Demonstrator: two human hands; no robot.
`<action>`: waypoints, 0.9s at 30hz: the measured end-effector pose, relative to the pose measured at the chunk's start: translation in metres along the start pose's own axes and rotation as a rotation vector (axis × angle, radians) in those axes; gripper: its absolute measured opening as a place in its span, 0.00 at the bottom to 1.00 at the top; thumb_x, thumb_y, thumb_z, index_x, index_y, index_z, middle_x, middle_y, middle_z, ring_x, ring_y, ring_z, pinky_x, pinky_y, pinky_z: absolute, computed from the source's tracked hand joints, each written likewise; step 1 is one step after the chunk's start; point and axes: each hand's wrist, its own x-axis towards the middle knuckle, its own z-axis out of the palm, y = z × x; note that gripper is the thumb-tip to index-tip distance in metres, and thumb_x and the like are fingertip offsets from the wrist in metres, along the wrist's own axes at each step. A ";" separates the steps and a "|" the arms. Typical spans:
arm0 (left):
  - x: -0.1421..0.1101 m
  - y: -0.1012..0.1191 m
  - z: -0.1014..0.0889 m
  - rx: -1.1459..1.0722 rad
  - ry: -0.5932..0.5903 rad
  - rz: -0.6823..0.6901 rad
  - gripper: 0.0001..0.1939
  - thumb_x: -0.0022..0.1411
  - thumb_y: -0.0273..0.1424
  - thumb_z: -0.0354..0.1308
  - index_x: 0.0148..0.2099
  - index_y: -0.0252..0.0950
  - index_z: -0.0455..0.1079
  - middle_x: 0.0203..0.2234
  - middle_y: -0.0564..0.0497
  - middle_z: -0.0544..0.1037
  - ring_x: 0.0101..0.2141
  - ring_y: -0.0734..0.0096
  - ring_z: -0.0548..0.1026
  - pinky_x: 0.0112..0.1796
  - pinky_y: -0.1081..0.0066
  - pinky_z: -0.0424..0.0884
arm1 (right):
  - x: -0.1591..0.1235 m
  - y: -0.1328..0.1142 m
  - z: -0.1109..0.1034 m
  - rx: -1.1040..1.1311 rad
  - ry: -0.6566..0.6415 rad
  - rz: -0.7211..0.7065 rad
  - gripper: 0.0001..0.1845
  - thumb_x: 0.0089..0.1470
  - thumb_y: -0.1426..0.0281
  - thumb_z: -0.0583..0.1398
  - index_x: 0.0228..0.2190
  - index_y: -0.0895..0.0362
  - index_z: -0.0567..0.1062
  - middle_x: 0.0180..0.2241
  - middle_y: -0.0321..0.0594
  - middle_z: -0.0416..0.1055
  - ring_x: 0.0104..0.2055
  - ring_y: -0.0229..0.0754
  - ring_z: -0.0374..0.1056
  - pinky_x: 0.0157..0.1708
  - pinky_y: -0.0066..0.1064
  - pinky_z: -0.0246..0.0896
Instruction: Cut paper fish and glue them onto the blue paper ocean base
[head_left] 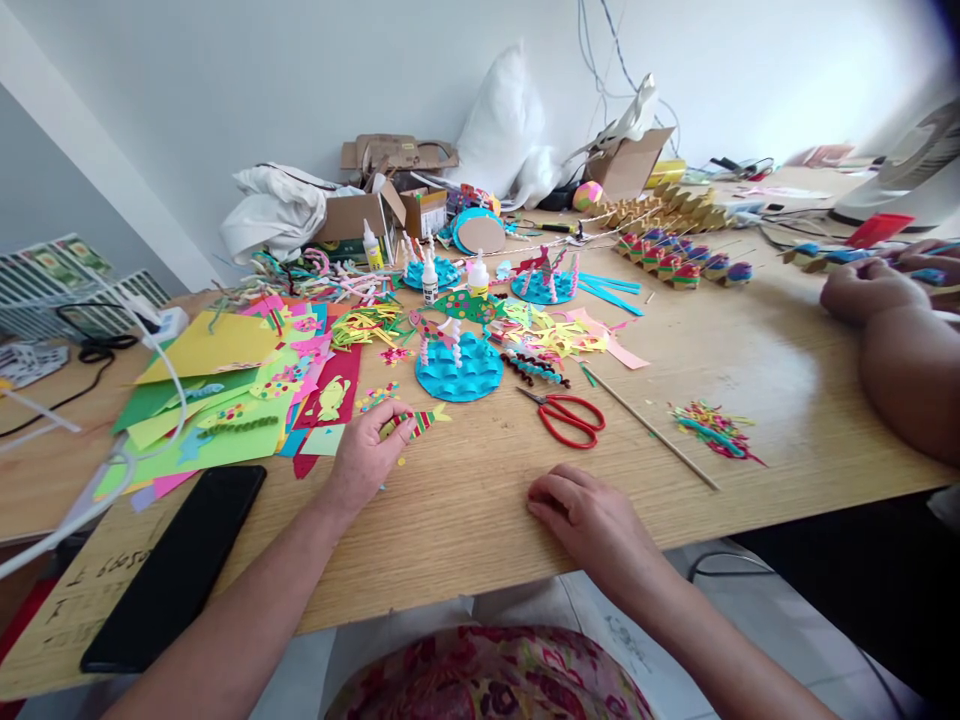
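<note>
My left hand point(371, 450) is closed on a paper fish point(424, 422) with red, green and yellow stripes; its tail points right and the fingers cover its other end. Curled on the bare wood by the front edge, my right hand point(576, 512) shows nothing between its fingers. Beyond it lie red-handled scissors point(574, 420), their blades pointing up and left. Behind the fish is a round blue bumpy base point(459, 368) carrying twisted pipe-cleaner pieces and a pink paper fish point(430, 326). A green dotted paper fish point(469, 307) is just behind it.
Coloured paper sheets point(214, 370) and a black phone point(176, 570) lie left. A wooden stick point(652, 425) and a pile of thin scraps point(716, 430) lie right. Glue bottles point(429, 275) stand behind. At far right, another person's hand point(874, 290) works near painted egg-carton pieces point(832, 256).
</note>
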 end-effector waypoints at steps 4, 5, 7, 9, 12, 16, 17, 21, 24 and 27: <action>0.000 -0.002 0.001 -0.005 0.007 0.000 0.09 0.53 0.36 0.52 0.31 0.36 0.67 0.20 0.56 0.68 0.22 0.73 0.67 0.25 0.75 0.64 | -0.001 -0.002 0.003 -0.081 0.025 0.000 0.10 0.53 0.73 0.53 0.27 0.56 0.73 0.29 0.40 0.71 0.33 0.41 0.68 0.32 0.30 0.59; 0.000 -0.003 0.001 -0.009 0.007 -0.003 0.09 0.53 0.36 0.52 0.31 0.36 0.67 0.20 0.56 0.68 0.22 0.73 0.67 0.25 0.75 0.64 | -0.001 -0.003 0.004 -0.110 0.035 -0.011 0.10 0.53 0.74 0.52 0.27 0.56 0.73 0.29 0.40 0.71 0.33 0.41 0.68 0.31 0.30 0.59; 0.000 -0.004 0.002 -0.020 0.005 -0.008 0.09 0.53 0.36 0.52 0.31 0.36 0.67 0.20 0.56 0.67 0.22 0.74 0.66 0.24 0.76 0.63 | -0.001 -0.005 0.005 -0.183 0.054 -0.044 0.11 0.54 0.75 0.51 0.26 0.57 0.72 0.28 0.41 0.71 0.33 0.42 0.67 0.31 0.30 0.57; 0.000 -0.006 0.002 -0.029 0.005 0.000 0.09 0.53 0.36 0.52 0.32 0.36 0.67 0.20 0.56 0.67 0.22 0.74 0.66 0.24 0.76 0.64 | -0.001 -0.008 0.007 -0.267 0.053 -0.073 0.11 0.53 0.76 0.51 0.26 0.58 0.71 0.27 0.41 0.70 0.32 0.42 0.66 0.31 0.30 0.55; 0.001 -0.008 0.002 -0.035 0.010 0.024 0.09 0.53 0.36 0.52 0.32 0.36 0.67 0.21 0.56 0.68 0.24 0.74 0.66 0.25 0.76 0.65 | 0.002 -0.011 0.009 -0.324 0.016 -0.092 0.10 0.52 0.78 0.52 0.26 0.59 0.71 0.28 0.42 0.70 0.31 0.42 0.65 0.31 0.30 0.54; 0.001 -0.007 0.002 -0.032 0.010 0.016 0.09 0.53 0.36 0.52 0.32 0.36 0.67 0.21 0.56 0.68 0.23 0.73 0.67 0.25 0.76 0.64 | 0.004 0.008 -0.004 -0.196 0.057 -0.040 0.09 0.52 0.77 0.51 0.26 0.58 0.70 0.28 0.40 0.70 0.31 0.39 0.66 0.32 0.28 0.56; 0.001 -0.006 0.002 -0.031 0.008 0.011 0.09 0.53 0.36 0.52 0.32 0.36 0.67 0.21 0.56 0.67 0.23 0.73 0.66 0.25 0.76 0.64 | 0.004 0.019 -0.013 -0.166 0.101 0.015 0.09 0.52 0.76 0.52 0.26 0.58 0.70 0.28 0.40 0.71 0.32 0.39 0.66 0.32 0.28 0.56; 0.000 -0.002 0.002 0.001 -0.010 0.011 0.09 0.54 0.36 0.52 0.31 0.36 0.67 0.19 0.56 0.66 0.22 0.74 0.66 0.24 0.76 0.63 | 0.002 0.075 -0.056 -0.242 0.283 0.298 0.09 0.53 0.71 0.51 0.28 0.56 0.70 0.32 0.44 0.71 0.36 0.46 0.66 0.33 0.32 0.56; 0.000 -0.001 0.002 0.029 -0.018 0.015 0.10 0.54 0.37 0.51 0.31 0.36 0.67 0.19 0.56 0.67 0.22 0.73 0.66 0.24 0.76 0.63 | 0.002 0.114 -0.077 -0.310 0.260 0.439 0.11 0.53 0.71 0.49 0.29 0.57 0.70 0.36 0.48 0.71 0.38 0.50 0.66 0.31 0.34 0.56; 0.001 -0.002 0.001 0.029 -0.007 0.028 0.10 0.53 0.37 0.52 0.31 0.36 0.67 0.19 0.56 0.68 0.22 0.73 0.66 0.24 0.75 0.63 | 0.004 0.139 -0.081 -0.340 0.191 0.506 0.13 0.54 0.70 0.47 0.29 0.57 0.71 0.38 0.50 0.71 0.39 0.52 0.66 0.30 0.35 0.55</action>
